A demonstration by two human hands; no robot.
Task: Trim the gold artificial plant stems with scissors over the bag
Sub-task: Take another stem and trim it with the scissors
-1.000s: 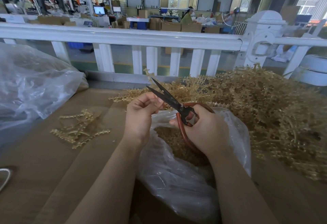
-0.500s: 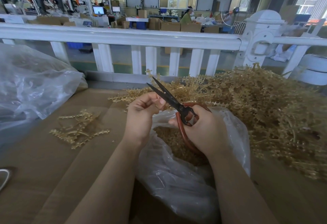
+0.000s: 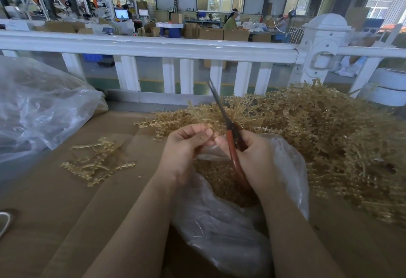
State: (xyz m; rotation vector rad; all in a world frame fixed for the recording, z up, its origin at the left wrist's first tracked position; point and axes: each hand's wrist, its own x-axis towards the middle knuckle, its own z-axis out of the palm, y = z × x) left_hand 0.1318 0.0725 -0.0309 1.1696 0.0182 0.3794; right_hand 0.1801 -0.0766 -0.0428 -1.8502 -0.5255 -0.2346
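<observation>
My right hand (image 3: 254, 157) grips the red-handled scissors (image 3: 230, 135), whose dark blades are closed and point up and away toward the railing. My left hand (image 3: 186, 148) pinches a small gold stem piece (image 3: 209, 138) at its fingertips, right beside the scissor handle. Both hands hover over the open clear plastic bag (image 3: 290, 168), which holds gold trimmings (image 3: 217, 181). A big heap of gold plant stems (image 3: 318, 135) lies on the table to the right and behind the hands.
A small group of gold stems (image 3: 96, 163) lies on the brown table (image 3: 55, 200) to the left. A large crumpled clear bag (image 3: 39, 106) sits at far left. A white railing (image 3: 153, 47) runs along the table's far edge.
The scissor blades have shut and swung upright from their leftward tilt. My left hand has moved slightly right, close against the right hand.
</observation>
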